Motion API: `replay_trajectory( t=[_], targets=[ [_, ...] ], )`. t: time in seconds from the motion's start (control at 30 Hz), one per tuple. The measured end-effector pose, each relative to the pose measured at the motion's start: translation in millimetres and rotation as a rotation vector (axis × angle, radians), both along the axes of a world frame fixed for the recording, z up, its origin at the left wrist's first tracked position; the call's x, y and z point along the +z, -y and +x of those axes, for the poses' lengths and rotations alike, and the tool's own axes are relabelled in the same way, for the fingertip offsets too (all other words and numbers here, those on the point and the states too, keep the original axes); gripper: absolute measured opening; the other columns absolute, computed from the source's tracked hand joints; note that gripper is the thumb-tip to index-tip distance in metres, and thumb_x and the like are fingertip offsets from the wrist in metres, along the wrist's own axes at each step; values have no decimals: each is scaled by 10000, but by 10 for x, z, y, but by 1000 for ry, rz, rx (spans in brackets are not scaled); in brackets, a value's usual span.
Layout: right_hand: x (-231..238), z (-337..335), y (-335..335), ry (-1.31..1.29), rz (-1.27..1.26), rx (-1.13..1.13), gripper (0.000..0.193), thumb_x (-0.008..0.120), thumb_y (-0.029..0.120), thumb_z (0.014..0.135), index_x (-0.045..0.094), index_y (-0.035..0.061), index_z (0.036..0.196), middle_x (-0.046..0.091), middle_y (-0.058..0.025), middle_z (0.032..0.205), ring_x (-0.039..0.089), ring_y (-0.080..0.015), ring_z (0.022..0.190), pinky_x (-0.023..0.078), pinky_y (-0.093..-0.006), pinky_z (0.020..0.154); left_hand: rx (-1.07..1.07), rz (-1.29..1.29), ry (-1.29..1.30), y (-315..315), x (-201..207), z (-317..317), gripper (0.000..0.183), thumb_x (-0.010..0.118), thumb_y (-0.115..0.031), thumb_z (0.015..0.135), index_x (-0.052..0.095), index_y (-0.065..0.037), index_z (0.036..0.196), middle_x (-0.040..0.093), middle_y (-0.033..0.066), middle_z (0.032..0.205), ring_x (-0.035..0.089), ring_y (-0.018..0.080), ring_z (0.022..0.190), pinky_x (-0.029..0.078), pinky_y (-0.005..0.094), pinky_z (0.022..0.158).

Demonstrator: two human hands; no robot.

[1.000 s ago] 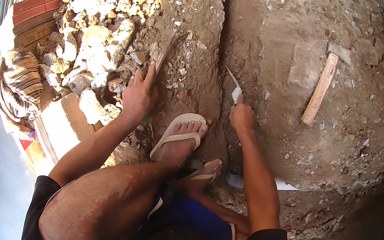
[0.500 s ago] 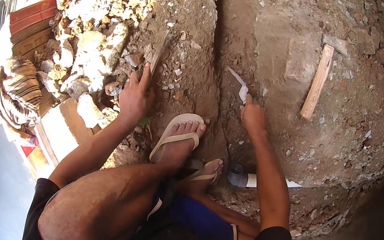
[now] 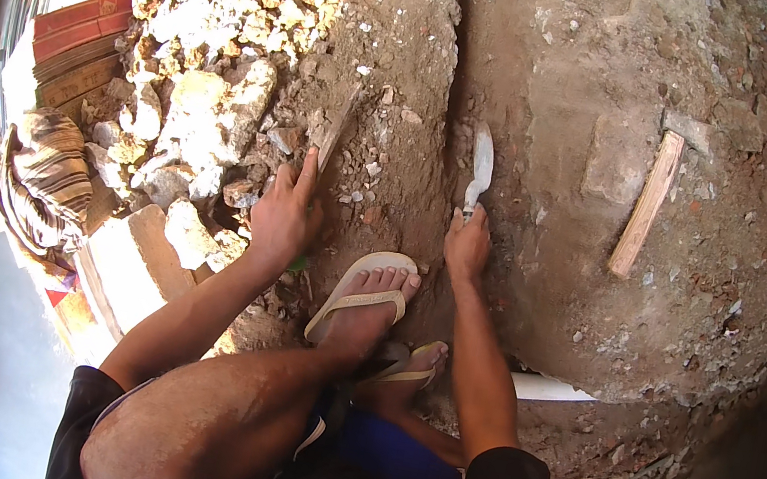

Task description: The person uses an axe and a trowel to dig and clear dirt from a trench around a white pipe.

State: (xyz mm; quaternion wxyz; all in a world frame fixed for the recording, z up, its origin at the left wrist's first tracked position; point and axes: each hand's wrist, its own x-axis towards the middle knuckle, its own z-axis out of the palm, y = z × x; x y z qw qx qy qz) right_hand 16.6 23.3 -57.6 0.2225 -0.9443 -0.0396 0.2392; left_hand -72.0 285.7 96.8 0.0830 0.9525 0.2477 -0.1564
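Observation:
A trowel (image 3: 481,165) with a pale metal blade is gripped in my right hand (image 3: 469,244), its tip pointing away from me. The blade lies over the loose soil in the long groove (image 3: 466,111) in the dirt. My left hand (image 3: 282,217) is closed around a narrow, flat, grey-brown strip (image 3: 337,130), with the index finger stretched along it. This strip rests against the dirt bank left of the groove; I cannot tell whether it is wood or metal. My sandalled foot (image 3: 363,302) stands between my hands.
Broken rubble (image 3: 212,109) is heaped on the left, beside stacked reddish boards (image 3: 82,37) and a striped cloth (image 3: 49,178). A wooden-handled hammer (image 3: 648,203) lies on the packed dirt to the right. Below it, a white pipe (image 3: 553,390) shows partly behind my right forearm.
My right hand has moved left and nearer, and the trowel has turned so more of its blade's face shows. The whole view has shifted slightly. My left hand keeps its hold on the strip.

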Motion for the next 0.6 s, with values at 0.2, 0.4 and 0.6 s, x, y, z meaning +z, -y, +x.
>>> replay_trajectory(
  t=[0.2, 0.4, 0.6],
  targets=[
    [-96, 477, -48, -39, -138, -61, 445, 567, 271, 948, 446, -29, 1254, 581, -257, 1143, 616, -459, 974, 498, -525, 830, -5, 1, 85, 15, -30, 14, 631, 634, -177, 840, 411, -174, 1430, 538, 146, 945, 628, 355, 744, 514, 465, 539],
    [0, 741, 3, -5, -1, 29, 416, 573, 281, 945, 500, -30, 1212, 607, -279, 1129, 617, -445, 989, 498, -511, 833, -10, -4, 5, -19, -4, -45, 683, 629, -184, 842, 358, -125, 1466, 503, 147, 961, 620, 331, 765, 522, 429, 557],
    [-215, 1157, -349, -106, -184, 108, 353, 577, 243, 941, 485, 0, 1180, 606, -234, 1134, 629, -432, 991, 511, -518, 825, -35, -21, 4, -15, 12, 30, 714, 634, -172, 830, 338, -124, 1478, 495, 147, 977, 609, 328, 772, 519, 432, 563]
  ],
)
